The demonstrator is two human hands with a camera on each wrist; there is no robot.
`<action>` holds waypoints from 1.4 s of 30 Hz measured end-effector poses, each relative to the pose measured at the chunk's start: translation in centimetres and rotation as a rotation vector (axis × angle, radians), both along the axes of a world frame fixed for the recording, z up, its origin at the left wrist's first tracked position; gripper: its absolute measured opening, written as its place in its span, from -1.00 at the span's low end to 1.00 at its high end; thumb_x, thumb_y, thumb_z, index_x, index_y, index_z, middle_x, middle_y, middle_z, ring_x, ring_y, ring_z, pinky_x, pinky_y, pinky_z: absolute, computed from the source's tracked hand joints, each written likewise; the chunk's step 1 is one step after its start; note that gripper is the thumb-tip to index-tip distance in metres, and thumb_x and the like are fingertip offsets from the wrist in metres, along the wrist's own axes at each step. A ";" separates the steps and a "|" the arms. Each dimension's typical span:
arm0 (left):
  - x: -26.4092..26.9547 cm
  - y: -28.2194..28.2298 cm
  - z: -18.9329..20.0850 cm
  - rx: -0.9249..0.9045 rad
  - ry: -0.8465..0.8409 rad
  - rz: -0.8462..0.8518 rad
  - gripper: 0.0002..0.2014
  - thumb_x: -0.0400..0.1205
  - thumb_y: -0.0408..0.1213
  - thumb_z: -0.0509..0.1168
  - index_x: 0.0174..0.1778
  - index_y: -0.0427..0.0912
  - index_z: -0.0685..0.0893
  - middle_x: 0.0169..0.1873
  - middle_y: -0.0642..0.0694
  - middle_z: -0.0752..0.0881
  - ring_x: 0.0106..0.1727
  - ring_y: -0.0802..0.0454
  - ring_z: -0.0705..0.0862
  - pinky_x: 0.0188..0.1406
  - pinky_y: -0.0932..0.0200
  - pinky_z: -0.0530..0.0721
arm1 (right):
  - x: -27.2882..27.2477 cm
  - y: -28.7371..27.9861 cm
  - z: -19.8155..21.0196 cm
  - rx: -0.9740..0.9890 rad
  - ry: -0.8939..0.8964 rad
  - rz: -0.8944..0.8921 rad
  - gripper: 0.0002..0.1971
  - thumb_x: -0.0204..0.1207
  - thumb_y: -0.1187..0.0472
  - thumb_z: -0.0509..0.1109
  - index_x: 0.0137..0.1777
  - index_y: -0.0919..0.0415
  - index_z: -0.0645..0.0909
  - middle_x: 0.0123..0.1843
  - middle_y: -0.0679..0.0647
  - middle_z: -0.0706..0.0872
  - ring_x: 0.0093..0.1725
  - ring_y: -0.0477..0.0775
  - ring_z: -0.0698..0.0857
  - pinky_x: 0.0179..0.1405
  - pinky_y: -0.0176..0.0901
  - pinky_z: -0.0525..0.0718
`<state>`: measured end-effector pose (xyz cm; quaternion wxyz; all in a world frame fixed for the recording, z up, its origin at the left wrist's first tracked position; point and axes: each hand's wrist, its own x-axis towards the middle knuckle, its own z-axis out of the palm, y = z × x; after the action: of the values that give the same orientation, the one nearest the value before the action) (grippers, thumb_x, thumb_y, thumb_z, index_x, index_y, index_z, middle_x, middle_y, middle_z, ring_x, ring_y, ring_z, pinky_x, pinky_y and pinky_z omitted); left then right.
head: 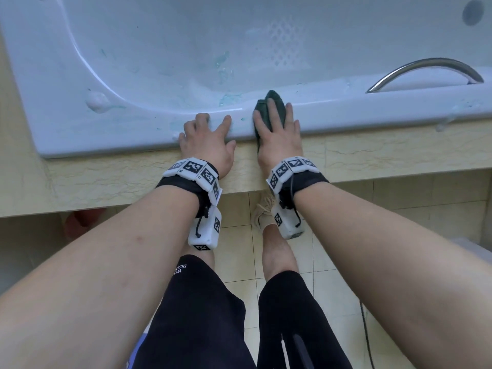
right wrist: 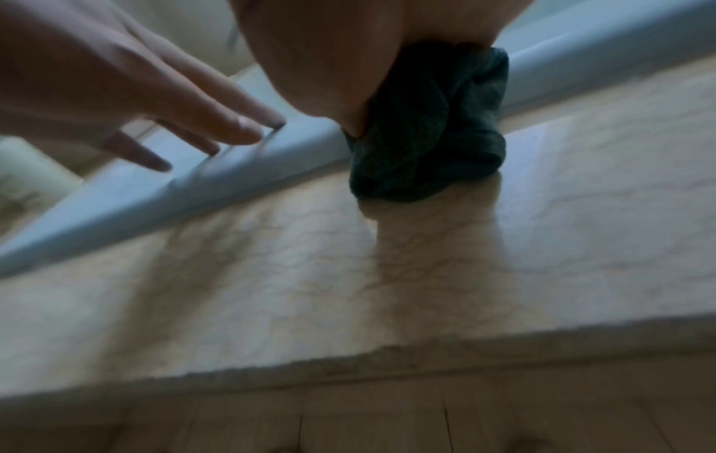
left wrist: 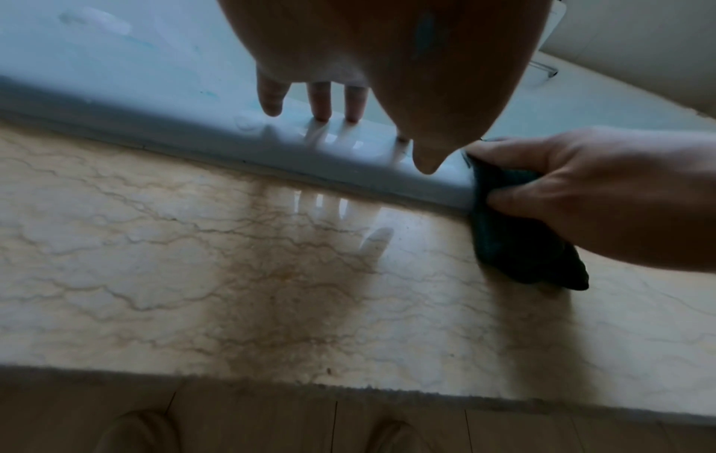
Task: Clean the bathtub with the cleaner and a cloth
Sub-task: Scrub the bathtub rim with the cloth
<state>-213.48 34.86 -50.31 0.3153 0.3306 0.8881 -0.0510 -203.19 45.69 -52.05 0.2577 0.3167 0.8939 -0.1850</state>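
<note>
The pale blue bathtub [head: 372, 113] runs across the head view, its near rim in front of me. A dark green cloth [head: 273, 95] lies folded over that rim, its tail hanging onto the ledge [left wrist: 515, 245] [right wrist: 434, 138]. My right hand [head: 279, 139] presses it down with fingers spread on top, and the thumb [left wrist: 503, 199] holds it against the rim's outer face. My left hand [head: 207, 139] rests flat on the rim just to the left, holding nothing. Teal cleaner streaks [head: 229, 98] and a foam blob [head: 97, 101] mark the tub. No cleaner bottle is in view.
A chrome grab handle [head: 426, 73] arches over the rim to the right. A beige marble ledge [head: 372, 155] borders the tub, with tiled floor and my shoe [head: 262, 211] below. A dark round fitting [head: 472, 12] sits in the far tub wall.
</note>
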 end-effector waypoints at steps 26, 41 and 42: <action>-0.7 -0.5 -0.2 -0.008 0.003 -0.071 -0.48 0.70 0.04 0.13 0.61 0.15 0.23 0.46 -0.21 0.28 0.39 -0.26 0.31 0.29 -0.13 0.41 | 3.7 3.6 0.7 0.043 -0.059 -0.099 -0.30 0.62 0.25 0.18 0.66 -0.14 -0.05 0.70 -0.02 -0.24 0.66 0.27 -0.21 0.62 0.24 -0.08; -3.3 -3.9 0.0 0.071 0.039 0.000 -0.38 0.67 0.04 0.18 0.65 0.09 0.15 0.56 -0.22 0.20 0.52 -0.25 0.21 0.45 -0.15 0.31 | -2.4 -4.0 0.1 0.001 -0.024 0.077 -0.22 0.53 0.32 0.16 0.67 -0.08 -0.11 0.69 0.02 -0.30 0.64 0.34 -0.27 0.60 0.25 -0.11; -3.9 -4.8 0.1 0.063 0.053 0.029 -0.37 0.67 0.04 0.19 0.65 0.09 0.15 0.56 -0.24 0.19 0.53 -0.26 0.20 0.47 -0.16 0.30 | -2.9 -4.5 0.0 0.006 -0.017 0.087 -0.22 0.54 0.32 0.16 0.67 -0.08 -0.11 0.70 0.02 -0.29 0.64 0.34 -0.27 0.61 0.25 -0.10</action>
<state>-217.37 30.05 -50.24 0.2818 0.3258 0.9021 -0.0274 -206.07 41.17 -52.01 0.2721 0.2800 0.9051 -0.1681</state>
